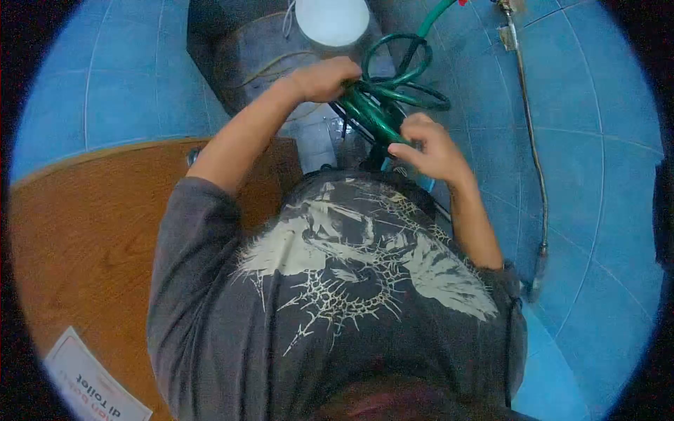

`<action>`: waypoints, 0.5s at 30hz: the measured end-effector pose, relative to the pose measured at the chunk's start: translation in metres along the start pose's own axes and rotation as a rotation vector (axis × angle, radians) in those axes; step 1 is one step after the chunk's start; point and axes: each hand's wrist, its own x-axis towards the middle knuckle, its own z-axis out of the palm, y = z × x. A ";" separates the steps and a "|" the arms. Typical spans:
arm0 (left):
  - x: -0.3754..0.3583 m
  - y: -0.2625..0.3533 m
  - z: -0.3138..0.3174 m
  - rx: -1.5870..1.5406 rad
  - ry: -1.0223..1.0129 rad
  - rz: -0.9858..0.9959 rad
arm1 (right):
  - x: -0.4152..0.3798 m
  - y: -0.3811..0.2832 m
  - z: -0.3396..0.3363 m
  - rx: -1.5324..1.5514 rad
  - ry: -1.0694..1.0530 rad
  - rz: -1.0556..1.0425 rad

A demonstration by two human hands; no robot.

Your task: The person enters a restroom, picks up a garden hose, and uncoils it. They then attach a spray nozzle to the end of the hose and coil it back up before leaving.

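Note:
A green hose (372, 116) lies bunched in several loops in front of my body. My left hand (328, 78) is closed round its upper left end, the fingers curled over the coils. At the lower right end of the bundle, my right hand (427, 146) has its thumb and fingers bent around the hose. Loose loops (411, 63) stick out beyond the hands, and one length runs up toward a red piece at the top edge. Dark cords or straps show beneath the bundle, partly hidden.
A white round object (332, 21) stands at the top. A metal hose (532, 140) with a spray head hangs on the blue tiled wall (590, 203) at right. The wooden door (84, 238) at left bears a paper sign (95, 379).

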 end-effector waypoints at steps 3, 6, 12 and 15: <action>0.026 0.004 0.021 0.107 -0.058 0.092 | 0.012 -0.018 -0.002 0.018 -0.197 0.348; 0.048 0.036 0.017 0.352 -0.101 0.001 | 0.050 0.007 0.044 0.068 0.335 0.467; 0.006 0.012 -0.064 0.196 0.076 -0.137 | 0.035 -0.085 -0.013 0.311 0.222 0.279; -0.012 -0.023 -0.064 0.058 0.163 -0.054 | 0.015 -0.087 -0.050 0.315 0.030 0.026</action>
